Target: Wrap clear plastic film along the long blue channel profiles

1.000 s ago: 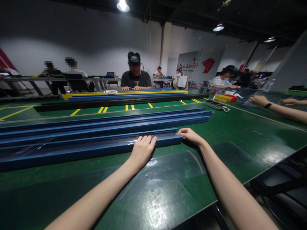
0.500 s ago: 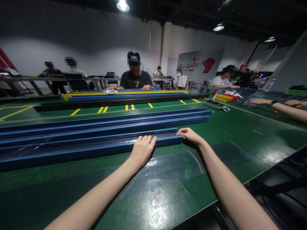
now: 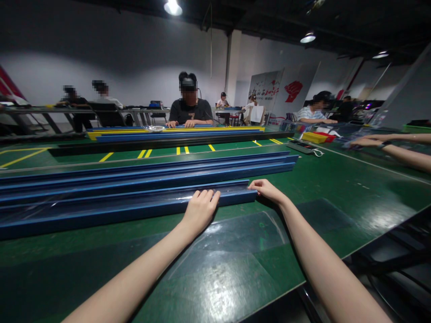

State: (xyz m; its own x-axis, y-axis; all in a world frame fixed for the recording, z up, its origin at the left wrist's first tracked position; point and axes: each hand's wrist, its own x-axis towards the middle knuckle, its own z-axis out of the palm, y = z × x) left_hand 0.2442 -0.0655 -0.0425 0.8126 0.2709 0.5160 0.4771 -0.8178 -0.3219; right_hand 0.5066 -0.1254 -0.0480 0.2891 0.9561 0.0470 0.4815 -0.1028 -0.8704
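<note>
A long blue U-shaped plastic channel (image 3: pixel 134 210) lies across the table in front of me, lined with glossy clear film (image 3: pixel 183 197). My left hand (image 3: pixel 200 208) grips its near wall close to the right end, fingers curled over the rim into the trough. At the channel's right end, my right hand (image 3: pixel 266 189) is closed in a pinch. What sits between those fingertips is hidden; it may be the film's edge or the channel's end. Just behind lie more blue channels (image 3: pixel 215 171), side by side. Clear plastic sheets (image 3: pixel 235 233) lie flat on the near side.
Across the green table (image 3: pixel 336 179) lie a black strip (image 3: pixel 168 146), yellow and blue channels (image 3: pixel 235 129) and a grey power strip (image 3: pixel 303 148). A yellow tray (image 3: pixel 313 137) stands farther right. One co-worker (image 3: pixel 190 110) sits opposite; another's hands (image 3: pixel 367 141) reach in from the right.
My two hands and the near channel stay in place. The co-worker opposite has shifted their hands leftward and closer together, and the hands at right have moved together.
</note>
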